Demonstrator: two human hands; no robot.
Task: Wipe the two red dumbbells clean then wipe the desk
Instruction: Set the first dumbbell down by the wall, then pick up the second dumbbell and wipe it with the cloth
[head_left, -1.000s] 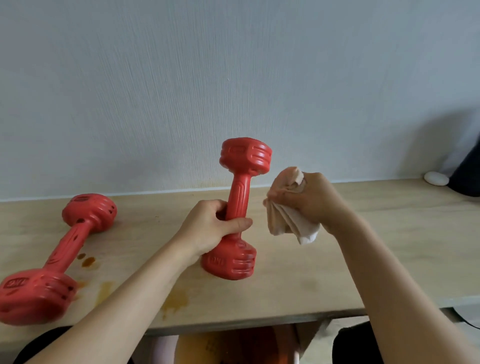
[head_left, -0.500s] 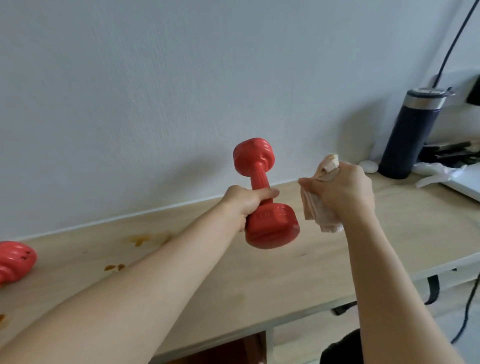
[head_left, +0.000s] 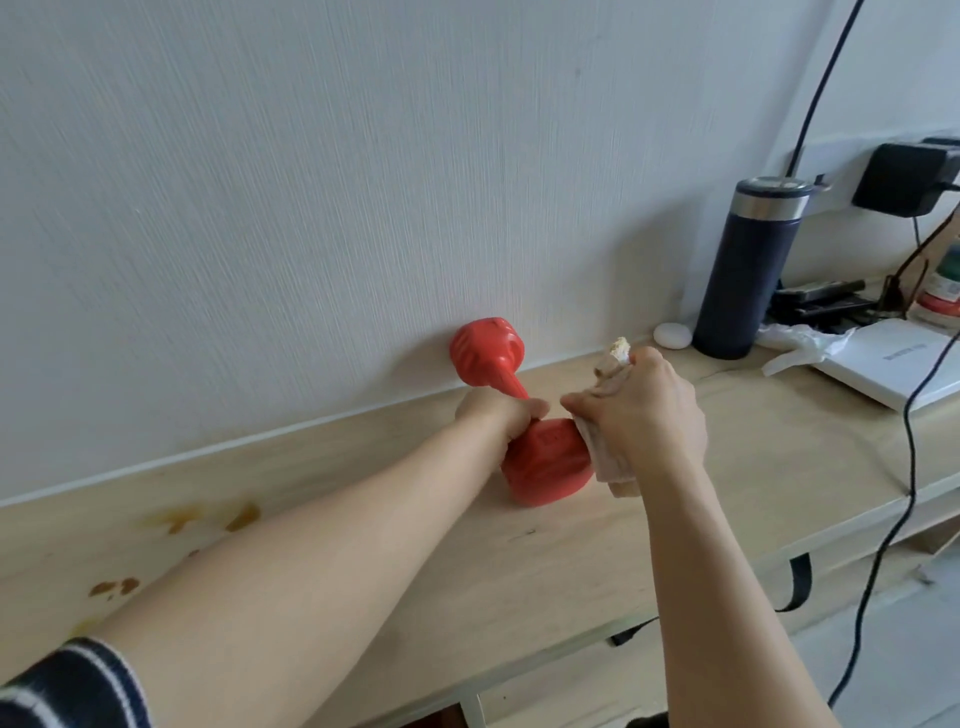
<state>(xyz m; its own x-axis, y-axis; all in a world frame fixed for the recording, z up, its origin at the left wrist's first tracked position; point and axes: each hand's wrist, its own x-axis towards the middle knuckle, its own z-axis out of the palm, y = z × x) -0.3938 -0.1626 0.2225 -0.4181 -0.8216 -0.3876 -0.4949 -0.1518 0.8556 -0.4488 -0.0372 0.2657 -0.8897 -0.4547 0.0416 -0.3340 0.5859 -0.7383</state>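
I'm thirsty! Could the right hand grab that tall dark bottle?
Probably not yet: the right hand is busy gripping the beige cloth. Otherwise the way to the tall dark blue bottle looks free.

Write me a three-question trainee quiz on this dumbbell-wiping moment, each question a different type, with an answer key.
1. True or false: the left hand grips the red dumbbell by its handle.
2. Multiple choice: the cloth in the right hand is against which part of the dumbbell? A) the end nearer the wall B) the end nearer the camera C) the handle
3. Fill in: brown stains mark the desk on the person's ____ side.

Key: 1 true; 2 B; 3 left.
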